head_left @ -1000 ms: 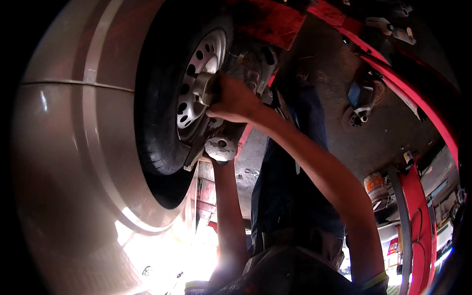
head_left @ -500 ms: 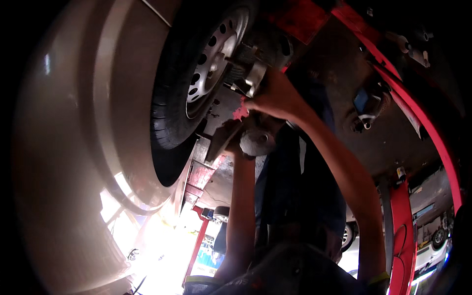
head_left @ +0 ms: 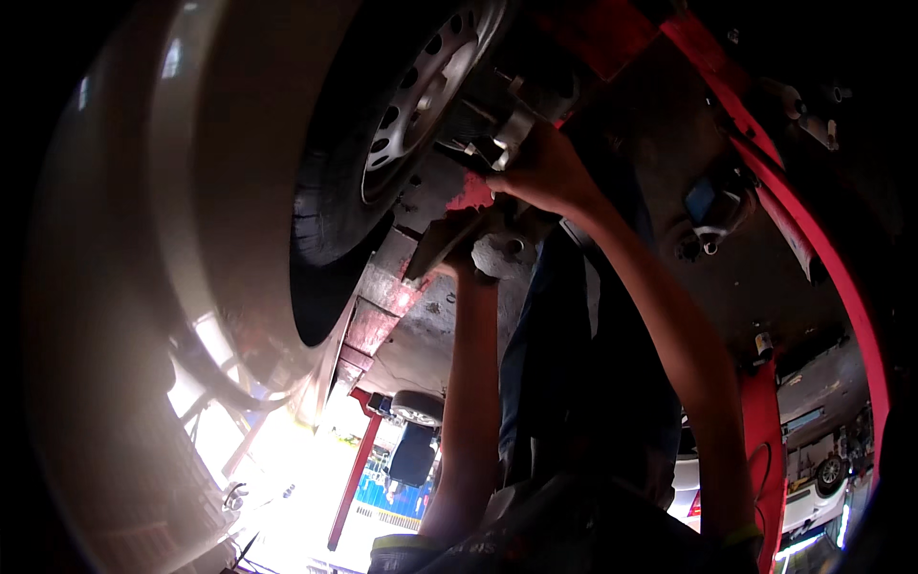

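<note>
Right hand [head_left: 545,172] grips a metal bracket [head_left: 510,129] at one o'clock of the wheel [head_left: 411,105]; left hand [head_left: 473,256] clutches a round metal part [head_left: 505,254]

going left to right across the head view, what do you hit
pale car body panel → tyre → steel wheel rim → left hand → right hand → red lift arm

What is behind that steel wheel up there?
Behind the steel wheel sit dark metal parts, gripped by the right hand. The left hand holds a round grey piece just below. Deeper parts are lost in shadow.
</note>
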`<state>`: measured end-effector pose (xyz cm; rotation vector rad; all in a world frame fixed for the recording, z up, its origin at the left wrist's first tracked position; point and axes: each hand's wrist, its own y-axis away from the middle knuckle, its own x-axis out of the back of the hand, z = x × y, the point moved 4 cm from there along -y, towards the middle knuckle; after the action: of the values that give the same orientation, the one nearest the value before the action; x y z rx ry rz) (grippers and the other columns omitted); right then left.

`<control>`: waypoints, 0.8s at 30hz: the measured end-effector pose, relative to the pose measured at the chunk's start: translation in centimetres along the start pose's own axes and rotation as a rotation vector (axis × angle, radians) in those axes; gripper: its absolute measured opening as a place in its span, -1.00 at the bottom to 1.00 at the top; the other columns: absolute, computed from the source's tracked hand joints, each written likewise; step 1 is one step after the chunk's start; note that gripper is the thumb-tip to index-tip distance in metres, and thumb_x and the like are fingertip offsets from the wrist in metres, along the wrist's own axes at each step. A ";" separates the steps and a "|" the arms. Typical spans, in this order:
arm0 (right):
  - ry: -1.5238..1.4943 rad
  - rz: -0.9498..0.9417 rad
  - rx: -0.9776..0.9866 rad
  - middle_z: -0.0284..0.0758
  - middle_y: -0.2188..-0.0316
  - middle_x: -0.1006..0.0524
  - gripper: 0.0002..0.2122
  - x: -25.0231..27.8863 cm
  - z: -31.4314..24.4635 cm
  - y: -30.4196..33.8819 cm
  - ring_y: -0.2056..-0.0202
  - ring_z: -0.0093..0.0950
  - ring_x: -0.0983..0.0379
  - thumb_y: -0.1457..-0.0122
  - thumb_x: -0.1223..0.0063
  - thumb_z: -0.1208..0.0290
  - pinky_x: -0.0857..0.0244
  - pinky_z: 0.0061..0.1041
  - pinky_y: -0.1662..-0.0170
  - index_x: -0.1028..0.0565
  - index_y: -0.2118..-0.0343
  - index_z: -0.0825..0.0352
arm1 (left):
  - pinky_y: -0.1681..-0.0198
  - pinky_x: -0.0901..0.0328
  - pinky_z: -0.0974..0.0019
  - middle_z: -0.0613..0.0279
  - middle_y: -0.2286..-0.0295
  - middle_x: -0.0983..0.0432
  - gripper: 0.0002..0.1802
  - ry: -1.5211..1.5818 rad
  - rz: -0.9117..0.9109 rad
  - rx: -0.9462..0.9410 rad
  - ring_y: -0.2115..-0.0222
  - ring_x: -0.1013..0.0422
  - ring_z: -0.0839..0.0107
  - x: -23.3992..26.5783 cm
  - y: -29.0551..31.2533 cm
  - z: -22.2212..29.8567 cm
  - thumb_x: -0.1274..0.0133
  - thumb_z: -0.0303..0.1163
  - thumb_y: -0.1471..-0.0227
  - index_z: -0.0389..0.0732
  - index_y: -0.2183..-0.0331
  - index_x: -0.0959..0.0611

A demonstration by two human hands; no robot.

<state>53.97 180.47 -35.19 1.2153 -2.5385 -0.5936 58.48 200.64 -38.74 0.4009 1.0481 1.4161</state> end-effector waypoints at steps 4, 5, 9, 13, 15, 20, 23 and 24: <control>0.075 -0.033 -0.030 -0.05 0.39 -0.48 -0.52 -1.5 0.7 -0.5 0.33 -0.17 -0.45 0.37 -0.15 0.38 -0.35 -0.37 0.26 -0.36 0.28 0.44 | 0.08 -0.20 0.13 0.06 0.36 -0.40 -0.53 0.073 0.118 0.053 0.25 -0.33 0.19 0.9 -0.4 0.1 0.22 -0.03 0.09 -0.25 0.34 -0.46; 0.061 -0.029 -0.008 -0.05 0.38 -0.48 -0.51 -1.7 0.7 -0.5 0.32 -0.17 -0.45 0.37 -0.15 0.38 -0.35 -0.37 0.26 -0.36 0.27 0.44 | 0.06 -0.17 0.11 0.07 0.31 -0.39 -0.51 0.088 0.148 0.075 0.21 -0.31 0.19 1.4 -0.9 0.1 0.21 -0.02 0.07 -0.25 0.29 -0.45; 0.078 -0.166 -0.093 -0.09 0.42 -0.49 -0.55 -2.7 -1.4 -0.8 0.33 -0.19 -0.45 0.38 -0.15 0.40 -0.35 -0.39 0.26 -0.39 0.31 0.43 | 0.05 -0.18 0.06 0.06 0.23 -0.39 -0.53 0.111 -0.054 -0.031 0.15 -0.30 0.15 2.3 -1.4 2.1 0.21 -0.07 0.04 -0.24 0.24 -0.46; 0.115 -0.031 -0.148 -0.23 0.52 -0.50 -0.60 -1.3 -1.0 -1.0 0.45 -0.43 -0.45 0.36 -0.19 0.47 -0.33 -0.49 0.37 -0.43 0.33 0.42 | 0.00 -0.16 0.12 0.10 0.20 -0.37 -0.52 0.022 0.148 0.261 0.08 -0.26 0.19 -0.4 3.8 2.2 0.18 -0.12 0.01 -0.26 0.13 -0.42; 0.121 0.069 -0.070 -0.21 0.54 -0.50 -0.61 -1.4 -1.5 -1.2 0.43 -0.41 -0.46 0.38 -0.20 0.46 -0.34 -0.46 0.35 -0.45 0.36 0.42 | 0.01 -0.17 0.15 0.09 0.16 -0.33 -0.49 -0.342 0.495 0.065 0.10 -0.27 0.20 -0.7 9.2 3.7 0.18 -0.13 -0.01 -0.24 0.06 -0.34; 0.125 -0.072 0.017 -0.23 0.62 -0.48 -0.69 -2.1 -1.6 -1.3 0.42 -0.41 -0.44 0.35 -0.16 0.38 -0.32 -0.47 0.30 -0.47 0.44 0.36 | 0.09 -0.07 0.11 -0.09 0.10 -0.07 -0.43 -1.607 -0.051 -0.672 0.10 -0.08 0.11 -9.9 14.7 3.7 0.02 -0.33 0.03 -0.33 0.02 -0.19; 0.128 -0.057 0.225 -0.30 0.63 -0.45 -0.74 -5.2 -1.3 -2.8 0.45 -0.43 -0.39 0.33 -0.15 0.33 -0.30 -0.49 0.28 -0.46 0.50 0.30 | 0.13 -0.07 0.05 -0.15 0.19 -0.07 -0.38 -1.692 0.086 -0.969 0.13 -0.07 0.03 -12.1 11.3 2.6 -0.01 -0.39 0.05 -0.43 0.02 -0.13; -0.056 -0.115 0.122 -0.32 0.58 -0.44 -0.74 -6.7 1.0 -4.0 0.42 -0.44 -0.39 0.31 -0.14 0.31 -0.29 -0.48 0.28 -0.46 0.48 0.27 | 0.16 -0.09 0.06 -0.15 0.19 -0.07 -0.39 -1.614 0.130 -0.990 0.14 -0.09 0.03 -11.9 10.2 2.8 -0.01 -0.38 0.06 -0.43 0.03 -0.14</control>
<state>60.44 183.75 -38.31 1.4137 -2.5976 -0.5109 56.54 192.49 -25.22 0.6421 -0.9590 1.0321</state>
